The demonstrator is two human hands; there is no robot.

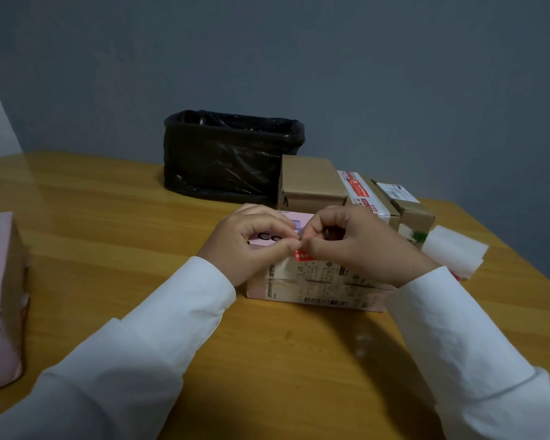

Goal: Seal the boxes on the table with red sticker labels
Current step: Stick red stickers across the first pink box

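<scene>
Both the left hand [251, 246] and right hand [356, 246] pinch a small, flimsy red sticker label [303, 256] by its edges over the light pink cardboard box [318, 284] mid-worktop, likely curling and sticking to itself

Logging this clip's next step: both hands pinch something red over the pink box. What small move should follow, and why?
Probably press the red sticker down across the pink box top edge: left hand and right hand pinch it there, seemingly not flat yet.
</scene>
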